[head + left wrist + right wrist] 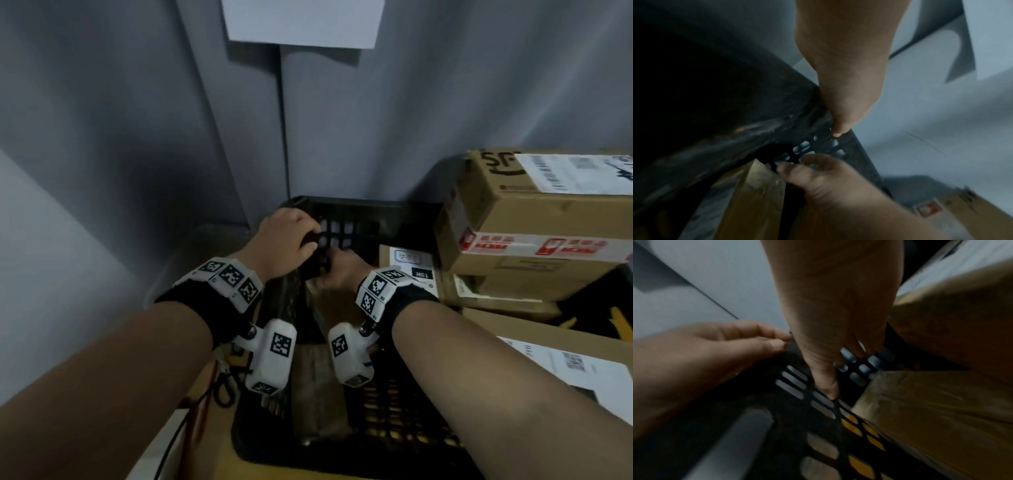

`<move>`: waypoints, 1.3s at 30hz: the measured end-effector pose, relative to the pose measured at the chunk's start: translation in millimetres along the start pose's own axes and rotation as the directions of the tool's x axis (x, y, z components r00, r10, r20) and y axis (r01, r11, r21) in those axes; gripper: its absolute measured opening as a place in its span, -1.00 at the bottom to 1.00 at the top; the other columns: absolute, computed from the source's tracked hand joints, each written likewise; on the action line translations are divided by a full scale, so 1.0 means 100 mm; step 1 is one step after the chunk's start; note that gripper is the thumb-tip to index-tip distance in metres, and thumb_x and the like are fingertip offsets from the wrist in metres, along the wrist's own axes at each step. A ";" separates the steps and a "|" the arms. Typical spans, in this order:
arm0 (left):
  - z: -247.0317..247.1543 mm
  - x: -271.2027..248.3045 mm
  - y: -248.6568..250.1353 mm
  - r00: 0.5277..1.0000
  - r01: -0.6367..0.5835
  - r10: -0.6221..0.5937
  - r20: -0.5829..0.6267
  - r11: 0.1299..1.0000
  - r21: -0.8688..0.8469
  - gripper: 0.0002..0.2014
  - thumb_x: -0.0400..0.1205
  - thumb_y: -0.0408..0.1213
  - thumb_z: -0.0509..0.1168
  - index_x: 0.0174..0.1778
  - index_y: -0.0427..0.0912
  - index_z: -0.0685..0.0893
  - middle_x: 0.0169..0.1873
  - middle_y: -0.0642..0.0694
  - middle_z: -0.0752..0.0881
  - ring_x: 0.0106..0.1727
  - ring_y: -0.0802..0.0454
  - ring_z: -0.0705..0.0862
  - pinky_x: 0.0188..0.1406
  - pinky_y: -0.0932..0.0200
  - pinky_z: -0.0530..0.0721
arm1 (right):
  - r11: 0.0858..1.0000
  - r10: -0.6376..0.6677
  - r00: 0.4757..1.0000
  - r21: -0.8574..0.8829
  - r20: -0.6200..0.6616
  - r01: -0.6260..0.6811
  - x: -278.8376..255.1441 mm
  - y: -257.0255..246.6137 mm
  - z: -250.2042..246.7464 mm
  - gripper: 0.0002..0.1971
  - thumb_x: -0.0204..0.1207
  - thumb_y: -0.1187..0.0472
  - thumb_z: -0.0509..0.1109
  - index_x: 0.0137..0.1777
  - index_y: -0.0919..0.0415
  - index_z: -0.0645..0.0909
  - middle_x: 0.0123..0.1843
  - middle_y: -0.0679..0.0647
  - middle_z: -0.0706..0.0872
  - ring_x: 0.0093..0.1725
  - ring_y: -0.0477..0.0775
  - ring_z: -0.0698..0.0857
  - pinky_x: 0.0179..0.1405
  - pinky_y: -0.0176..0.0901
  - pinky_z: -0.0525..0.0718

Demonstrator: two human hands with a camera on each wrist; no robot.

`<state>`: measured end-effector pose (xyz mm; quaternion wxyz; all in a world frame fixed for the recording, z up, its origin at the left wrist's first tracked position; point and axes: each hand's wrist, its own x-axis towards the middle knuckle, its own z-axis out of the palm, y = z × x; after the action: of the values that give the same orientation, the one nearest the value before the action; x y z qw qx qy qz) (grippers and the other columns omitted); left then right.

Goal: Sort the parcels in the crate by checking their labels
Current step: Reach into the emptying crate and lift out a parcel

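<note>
A black lattice crate (359, 209) stands against the grey wall. My left hand (291, 240) grips the top of its left wall near the far corner, thumb on the rim (842, 97). My right hand (337, 270) is just beside it inside the crate, its fingers (859, 344) hooked into the lattice holes (818, 418). A cardboard parcel (407, 263) with a white label leans at the crate's far right. Another brown parcel (318, 383) lies on the crate floor under my wrists. Neither hand holds a parcel.
A stack of taped cardboard boxes (548, 219) sits to the right, over the crate's right side. Another labelled box (565, 359) lies at the lower right. Red and black cables (205, 394) lie left of the crate. A white sheet (301, 20) hangs on the wall.
</note>
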<state>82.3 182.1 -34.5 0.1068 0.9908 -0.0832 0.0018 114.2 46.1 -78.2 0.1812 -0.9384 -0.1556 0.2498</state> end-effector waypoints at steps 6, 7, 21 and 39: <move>0.07 0.08 -0.02 1.000 0.010 -0.010 0.000 0.994 -0.110 -0.65 0.68 -0.09 0.18 0.39 -0.01 0.55 0.46 -0.02 0.46 0.54 -0.08 0.25 0.45 -0.04 0.22 | 0.972 0.234 0.947 -0.035 0.221 -0.232 0.27 0.18 0.41 0.20 0.29 -0.18 0.56 0.69 0.05 -0.23 0.66 0.30 0.08 0.60 0.40 0.23 0.48 0.26 0.38; 0.07 0.10 -0.02 1.000 0.010 -0.009 0.003 0.994 -0.109 -0.65 0.69 -0.09 0.18 0.39 -0.01 0.55 0.45 -0.01 0.46 0.53 -0.07 0.24 0.43 -0.03 0.21 | 0.973 0.230 0.944 -0.018 0.236 -0.232 0.29 0.20 0.45 0.25 0.26 -0.16 0.59 0.68 0.00 -0.29 0.67 0.29 0.03 0.61 0.39 0.21 0.49 0.27 0.39; 0.07 0.14 -0.01 0.998 0.021 -0.019 0.054 1.000 -0.023 -0.68 0.68 -0.06 0.17 0.33 0.01 0.59 0.41 0.02 0.51 0.53 -0.03 0.24 0.43 -0.05 0.15 | 0.961 0.230 0.973 0.149 0.030 -0.232 0.18 0.23 0.35 0.08 0.18 -0.02 0.66 0.57 0.35 0.10 0.50 0.25 0.35 0.50 0.22 0.42 0.35 -0.05 0.52; 0.06 0.13 0.02 0.998 0.042 -0.042 0.045 0.999 0.008 -0.69 0.66 -0.06 0.19 0.30 0.03 0.61 0.39 0.01 0.53 0.53 0.00 0.26 0.43 -0.08 0.15 | 0.996 0.070 0.988 0.070 -0.139 -0.061 0.03 0.10 0.10 -0.11 0.32 -0.18 0.50 0.56 0.07 0.16 0.46 0.29 0.27 0.43 0.38 0.43 0.37 0.11 0.48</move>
<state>95.1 176.7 -39.5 0.1017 0.9925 -0.0648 -0.0223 113.4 41.4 -91.9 0.2139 -0.9519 -0.1032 0.1937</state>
